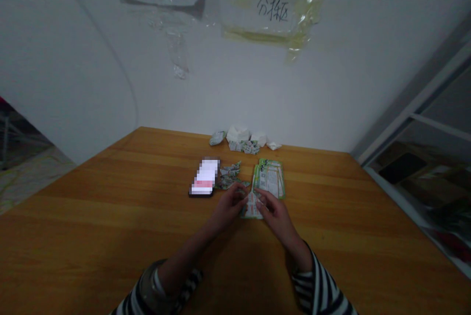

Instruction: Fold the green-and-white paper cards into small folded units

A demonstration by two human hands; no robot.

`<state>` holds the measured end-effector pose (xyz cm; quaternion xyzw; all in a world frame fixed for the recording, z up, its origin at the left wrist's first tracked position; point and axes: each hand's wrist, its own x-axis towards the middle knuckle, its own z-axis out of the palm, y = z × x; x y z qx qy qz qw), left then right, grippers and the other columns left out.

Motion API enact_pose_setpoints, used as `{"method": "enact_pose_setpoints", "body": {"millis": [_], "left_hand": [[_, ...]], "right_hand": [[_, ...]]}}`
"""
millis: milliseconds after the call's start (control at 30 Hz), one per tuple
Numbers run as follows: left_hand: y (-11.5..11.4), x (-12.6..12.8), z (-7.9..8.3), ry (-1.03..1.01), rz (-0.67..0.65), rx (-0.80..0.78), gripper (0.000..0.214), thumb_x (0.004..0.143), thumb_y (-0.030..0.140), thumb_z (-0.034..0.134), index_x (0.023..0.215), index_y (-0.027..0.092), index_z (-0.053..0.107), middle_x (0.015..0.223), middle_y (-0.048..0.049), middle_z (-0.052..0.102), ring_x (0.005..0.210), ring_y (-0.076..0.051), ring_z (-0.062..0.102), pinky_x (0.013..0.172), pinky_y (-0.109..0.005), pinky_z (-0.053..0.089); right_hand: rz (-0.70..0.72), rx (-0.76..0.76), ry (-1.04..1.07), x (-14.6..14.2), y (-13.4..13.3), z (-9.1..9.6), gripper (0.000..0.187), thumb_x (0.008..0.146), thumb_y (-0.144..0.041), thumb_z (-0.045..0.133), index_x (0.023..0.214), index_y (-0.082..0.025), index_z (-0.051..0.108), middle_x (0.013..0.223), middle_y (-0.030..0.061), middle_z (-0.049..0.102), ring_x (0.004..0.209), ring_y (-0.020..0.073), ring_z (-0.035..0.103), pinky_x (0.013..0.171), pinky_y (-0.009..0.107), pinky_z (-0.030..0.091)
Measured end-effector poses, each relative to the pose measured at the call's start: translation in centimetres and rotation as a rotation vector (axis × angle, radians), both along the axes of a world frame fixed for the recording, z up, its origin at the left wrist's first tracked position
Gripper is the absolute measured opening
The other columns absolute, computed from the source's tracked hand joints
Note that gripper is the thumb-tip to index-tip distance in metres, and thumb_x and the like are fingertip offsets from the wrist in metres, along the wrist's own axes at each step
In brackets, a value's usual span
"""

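Between my two hands is a printed paper sheet [252, 208], white with green edges and partly folded to a point at its top. My left hand [231, 203] pinches its left side, fingers closed. On the right side, my right hand [273, 208] grips the same sheet between thumb and fingers. Just beyond my right hand lies a stack of similar printed sheets [270, 178]. Crumpled or folded printed papers [229, 173] lie beyond my left hand, beside a phone [204, 176] with a lit, blurred screen.
Along the wall at the table's back edge sit several crumpled white and printed papers [238, 135]. The wooden table [128, 197] meets a white wall with taped-up notices [272, 8]. A shelf frame [412, 114] stands to the right.
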<state>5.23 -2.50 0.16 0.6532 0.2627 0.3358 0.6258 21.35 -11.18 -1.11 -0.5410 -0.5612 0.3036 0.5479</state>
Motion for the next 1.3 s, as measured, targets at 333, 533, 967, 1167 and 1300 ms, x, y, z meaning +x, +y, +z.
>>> {"method": "enact_pose_setpoints", "body": {"millis": [333, 533, 967, 1167, 1300], "left_hand": [[0.5, -0.4, -0.5, -0.026, -0.179, -0.005, 0.054, 0.06, 0.026, 0.083, 0.109, 0.016, 0.063, 0.11, -0.0079, 0.066, 0.106, -0.026, 0.059, 0.095, -0.039, 0.043], [0.3, -0.5, -0.3, -0.011, -0.149, 0.044, 0.055, 0.061, 0.022, 0.083, 0.112, 0.016, 0.062, 0.119, -0.011, 0.062, 0.112, -0.026, 0.056, 0.1, -0.041, 0.041], [0.0, -0.6, 2.2, 0.115, -0.105, -0.031, 0.052, 0.068, 0.032, 0.076, 0.115, 0.011, 0.065, 0.11, -0.0098, 0.071, 0.102, -0.028, 0.064, 0.093, -0.042, 0.046], [0.2, -0.7, 1.9, 0.136, -0.084, 0.033, 0.046, 0.073, 0.036, 0.072, 0.114, 0.017, 0.068, 0.111, -0.0064, 0.072, 0.101, -0.028, 0.065, 0.092, -0.04, 0.046], [0.2, -0.6, 1.7, 0.149, -0.053, 0.057, 0.034, 0.081, 0.039, 0.063, 0.104, 0.016, 0.073, 0.095, -0.0059, 0.077, 0.085, -0.025, 0.068, 0.082, -0.037, 0.049]], "right_hand": [[0.148, 0.005, -0.09, 1.4, -0.2, 0.8, 0.055, 0.077, -0.031, 0.073, 0.129, -0.028, 0.056, 0.132, 0.006, 0.058, 0.121, 0.0256, 0.052, 0.106, 0.046, 0.037], [0.132, -0.028, 0.051, 1.3, -0.3, 0.7, 0.052, 0.078, -0.034, 0.071, 0.127, -0.026, 0.057, 0.131, 0.0062, 0.059, 0.121, 0.0252, 0.054, 0.106, 0.046, 0.037], [0.085, -0.047, 0.15, 0.6, -0.4, 0.9, 0.048, 0.079, -0.041, 0.068, 0.124, -0.024, 0.06, 0.13, 0.0055, 0.06, 0.123, 0.0267, 0.052, 0.109, 0.052, 0.029], [0.071, -0.02, 0.158, 0.4, -0.3, 0.9, 0.043, 0.081, -0.04, 0.067, 0.121, -0.024, 0.062, 0.127, 0.006, 0.062, 0.12, 0.0262, 0.056, 0.107, 0.051, 0.035], [0.061, -0.038, 0.15, 0.3, -0.1, 0.5, 0.045, 0.079, -0.041, 0.068, 0.12, -0.023, 0.064, 0.126, 0.0069, 0.063, 0.12, 0.0267, 0.055, 0.108, 0.052, 0.033]]}}
